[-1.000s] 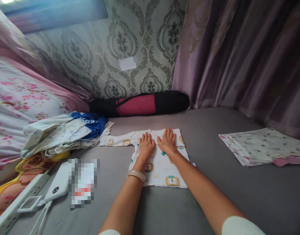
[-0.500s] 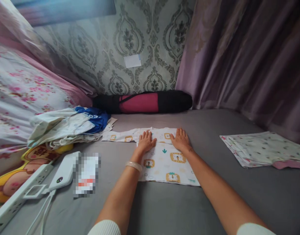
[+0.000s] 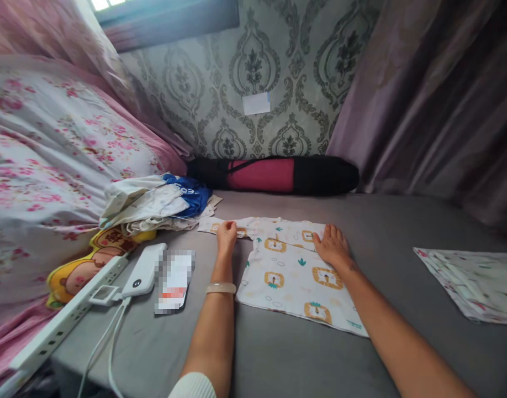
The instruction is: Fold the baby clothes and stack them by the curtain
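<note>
On the grey sheet (image 3: pixel 286 359), handling a flat-lying, lion-print shirt (image 3: pixel 295 271): pinching its sleeve (image 3: pixel 207 225) in the closed left hand (image 3: pixel 227 232), pressing with the open right hand (image 3: pixel 333 247); perhaps risking skewing through uneven tugging.

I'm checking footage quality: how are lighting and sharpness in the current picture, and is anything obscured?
Head view: pale glare around the window at top left; head view: the curtain at right dark, its folds soft; head view: the printed garment under the right hand fairly clear; head view: coarse pixelation masks a flat item beside the white device.
</note>
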### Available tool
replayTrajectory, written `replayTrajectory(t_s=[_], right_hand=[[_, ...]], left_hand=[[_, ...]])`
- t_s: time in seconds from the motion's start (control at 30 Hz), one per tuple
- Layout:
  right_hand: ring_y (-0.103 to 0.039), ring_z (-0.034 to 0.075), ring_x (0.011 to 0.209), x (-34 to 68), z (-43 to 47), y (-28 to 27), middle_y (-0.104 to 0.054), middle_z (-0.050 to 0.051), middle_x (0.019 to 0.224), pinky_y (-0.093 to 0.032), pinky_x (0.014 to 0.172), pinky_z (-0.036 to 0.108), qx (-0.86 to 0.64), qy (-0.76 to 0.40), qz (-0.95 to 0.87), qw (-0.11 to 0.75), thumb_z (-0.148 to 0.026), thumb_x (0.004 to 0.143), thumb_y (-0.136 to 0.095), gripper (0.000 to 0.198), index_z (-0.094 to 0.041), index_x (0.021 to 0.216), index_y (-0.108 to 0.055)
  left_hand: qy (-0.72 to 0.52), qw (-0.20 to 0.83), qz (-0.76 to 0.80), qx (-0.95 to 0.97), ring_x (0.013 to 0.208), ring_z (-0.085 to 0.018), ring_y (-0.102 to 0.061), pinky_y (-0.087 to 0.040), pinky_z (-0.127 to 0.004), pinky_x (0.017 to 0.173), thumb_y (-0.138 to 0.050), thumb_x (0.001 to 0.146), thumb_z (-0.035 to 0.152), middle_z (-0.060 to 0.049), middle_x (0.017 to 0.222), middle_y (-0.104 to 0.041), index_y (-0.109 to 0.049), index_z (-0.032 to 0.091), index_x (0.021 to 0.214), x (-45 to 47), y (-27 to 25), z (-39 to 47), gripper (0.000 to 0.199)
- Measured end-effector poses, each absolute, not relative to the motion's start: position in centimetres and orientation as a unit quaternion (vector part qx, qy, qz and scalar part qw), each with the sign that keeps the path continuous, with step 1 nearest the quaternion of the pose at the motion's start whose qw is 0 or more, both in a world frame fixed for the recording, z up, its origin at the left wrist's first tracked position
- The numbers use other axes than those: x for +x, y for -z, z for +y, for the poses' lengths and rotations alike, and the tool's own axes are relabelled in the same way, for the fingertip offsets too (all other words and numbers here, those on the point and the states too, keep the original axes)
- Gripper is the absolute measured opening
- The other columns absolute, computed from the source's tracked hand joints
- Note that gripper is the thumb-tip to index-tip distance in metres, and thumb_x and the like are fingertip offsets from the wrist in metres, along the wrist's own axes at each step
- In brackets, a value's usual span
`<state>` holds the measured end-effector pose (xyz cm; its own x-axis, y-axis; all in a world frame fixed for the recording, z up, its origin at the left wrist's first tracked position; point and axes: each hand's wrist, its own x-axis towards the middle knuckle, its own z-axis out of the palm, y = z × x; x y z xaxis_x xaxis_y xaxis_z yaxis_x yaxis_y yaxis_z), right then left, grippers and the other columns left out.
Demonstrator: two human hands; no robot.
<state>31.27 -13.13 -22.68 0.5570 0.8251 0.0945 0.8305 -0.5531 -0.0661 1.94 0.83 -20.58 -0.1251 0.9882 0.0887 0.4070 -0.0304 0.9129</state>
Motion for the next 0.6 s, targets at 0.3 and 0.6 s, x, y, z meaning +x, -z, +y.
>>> replayTrajectory(t_s=[0.3, 0.6], right_hand=[[-0.026, 0.03, 0.14, 31.2, -13.0, 22.4, -0.029, 0.022, 0.152, -0.02, 0.112, 0.042, -0.884, 0.015, -0.466, 0.04, -0.045, 0.097, -0.022, 0.069, 0.002, 0.146, -0.029], [-0.029, 0.03, 0.138, 28.9, -12.0, 21.9, -0.038, 0.021, 0.148, -0.016, 0.112, 0.048, -0.821, 0.115, -0.552, 0.083, -0.016, 0.092, -0.032, 0.049, -0.004, 0.138, -0.043]], left_hand=[[-0.296, 0.089, 0.8, 0.514, 0.118, -0.037, -0.051, -0.04, -0.043, 0.098, -0.056, 0.086, 0.041, -0.027, 0.12, -0.058, -0.056, 0.004, 0.113, -0.5, 20.6, 0.1, 0.045], [-0.278, 0.106, 0.81, 0.505, 0.117, -0.032, -0.055, -0.044, -0.039, 0.094, -0.062, 0.083, 0.027, -0.022, 0.119, -0.061, -0.049, 0.01, 0.115, 0.9, 20.1, 1.0, 0.038]])
